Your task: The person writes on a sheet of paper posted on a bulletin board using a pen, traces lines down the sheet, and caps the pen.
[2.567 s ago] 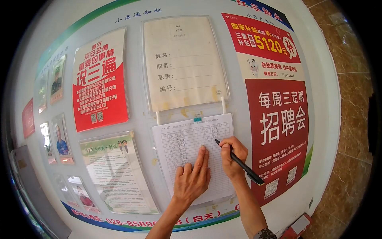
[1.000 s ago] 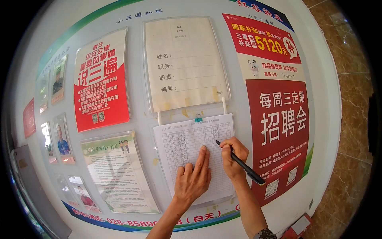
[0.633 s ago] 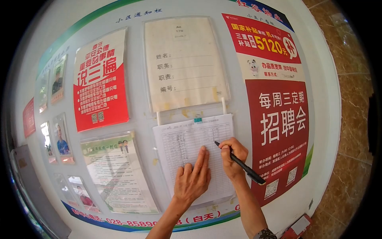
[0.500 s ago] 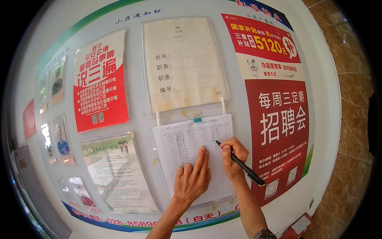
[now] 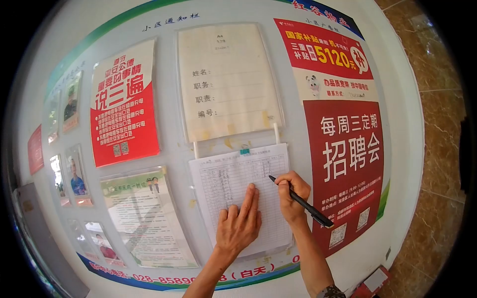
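Note:
A printed table sheet (image 5: pixel 211 191) with handwritten entries hangs on the notice board, a small teal clip (image 5: pixel 244 151) at its top edge. My left hand (image 5: pixel 239 226) lies on the sheet's lower middle, its index and middle fingers stretched upward and the others bent. In my right hand (image 5: pixel 293 196) is a black pen (image 5: pixel 310 209), pinched between thumb and fingers, its tip at the handwritten rows of the right-hand columns. The pen's back end points down to the right, over the red poster. Directly above the sheet is a large cream paper (image 5: pixel 231 82) in a clear sleeve.
A red and white poster (image 5: pixel 124 107) and a green-headed letter (image 5: pixel 149 218) are on the left of the board (image 5: pixel 171 149), beside several small photos. On the right hangs a tall red poster (image 5: pixel 345 149). Brown tiles (image 5: pixel 437 149) show at the far right.
The view has shifted slightly, so the board and sheet sit a little further left. My left hand stays on the sheet; the pen has moved only slightly near the same rows.

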### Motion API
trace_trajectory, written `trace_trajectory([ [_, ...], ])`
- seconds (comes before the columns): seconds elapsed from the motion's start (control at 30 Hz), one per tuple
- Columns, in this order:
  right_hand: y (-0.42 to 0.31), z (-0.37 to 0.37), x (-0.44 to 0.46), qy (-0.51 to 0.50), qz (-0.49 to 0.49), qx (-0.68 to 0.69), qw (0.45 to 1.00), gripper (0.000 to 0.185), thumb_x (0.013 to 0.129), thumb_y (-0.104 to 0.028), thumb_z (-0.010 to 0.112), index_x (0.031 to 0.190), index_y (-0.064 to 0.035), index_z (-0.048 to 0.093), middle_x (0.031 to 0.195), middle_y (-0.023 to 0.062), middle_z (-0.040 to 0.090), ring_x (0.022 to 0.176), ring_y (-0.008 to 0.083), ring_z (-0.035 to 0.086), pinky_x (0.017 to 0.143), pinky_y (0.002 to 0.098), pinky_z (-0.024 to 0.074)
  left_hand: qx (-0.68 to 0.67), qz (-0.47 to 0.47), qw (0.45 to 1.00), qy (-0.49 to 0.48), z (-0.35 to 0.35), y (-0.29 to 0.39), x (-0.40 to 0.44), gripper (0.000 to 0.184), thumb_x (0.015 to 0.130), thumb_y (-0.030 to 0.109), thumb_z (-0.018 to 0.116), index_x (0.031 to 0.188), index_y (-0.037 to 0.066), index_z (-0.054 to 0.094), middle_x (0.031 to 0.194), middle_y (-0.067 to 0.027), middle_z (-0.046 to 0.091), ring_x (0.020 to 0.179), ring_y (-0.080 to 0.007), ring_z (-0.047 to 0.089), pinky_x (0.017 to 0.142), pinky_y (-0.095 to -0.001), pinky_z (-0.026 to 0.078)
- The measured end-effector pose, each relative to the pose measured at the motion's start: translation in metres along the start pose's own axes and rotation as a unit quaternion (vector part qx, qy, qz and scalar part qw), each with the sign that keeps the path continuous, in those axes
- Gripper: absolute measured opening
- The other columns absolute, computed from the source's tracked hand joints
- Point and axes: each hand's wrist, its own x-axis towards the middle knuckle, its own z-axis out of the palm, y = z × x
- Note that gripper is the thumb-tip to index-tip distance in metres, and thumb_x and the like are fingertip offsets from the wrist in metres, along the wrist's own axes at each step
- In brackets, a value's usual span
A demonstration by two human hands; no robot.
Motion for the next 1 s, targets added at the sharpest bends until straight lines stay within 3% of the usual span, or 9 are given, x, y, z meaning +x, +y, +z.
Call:
trace_trajectory([
  [1.0, 0.0026, 0.0032, -0.0012, 0.019, -0.02, -0.016, 1.0, 0.008, 0.083, 0.002, 0.055, 0.078, -0.0001, 0.06, 0.065, 0.0067, 0.056, 0.054, 0.014, 0.051, 0.049, 0.029, 0.0419, 0.004, -0.001, 1.0, 0.0, 0.0013, 0.0, -0.0006, 0.055, 0.082, 0.019, 0.067, 0.135, 0.003, 0.059, 0.149, -0.0066, 0.05, 0.063, -0.0165, 0.039, 0.058, -0.0314, 0.033],
])
